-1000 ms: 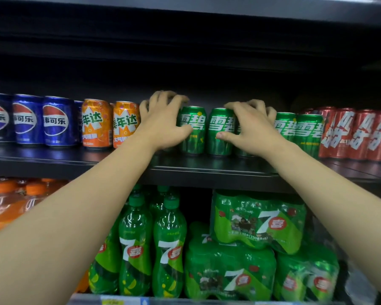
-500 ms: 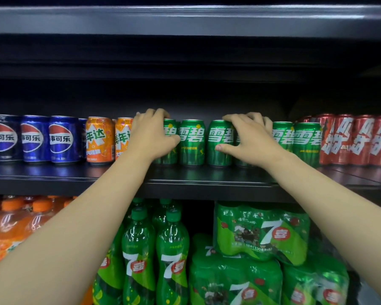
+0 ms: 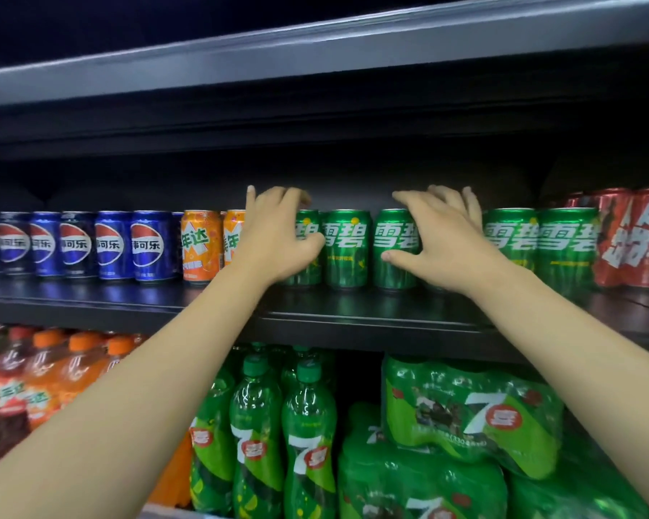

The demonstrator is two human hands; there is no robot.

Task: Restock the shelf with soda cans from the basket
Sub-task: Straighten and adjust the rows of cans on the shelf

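Observation:
A row of green Sprite cans stands on the dark shelf at eye level. My left hand curls round the leftmost green can, fingers over its top and thumb across its front. One free green can stands between my hands. My right hand wraps a green can that is mostly hidden behind it, with the thumb touching the neighbouring green can. Two more green cans stand to the right. The basket is out of view.
Blue Pepsi cans and orange Mirinda cans fill the shelf's left; red cola cans fill its right. Below stand 7-Up bottles, shrink-wrapped 7-Up packs and orange bottles. Another shelf edge runs overhead.
My left hand slid left from the second green can to the leftmost one. The right hand stayed on its can, and the camera tilted upward.

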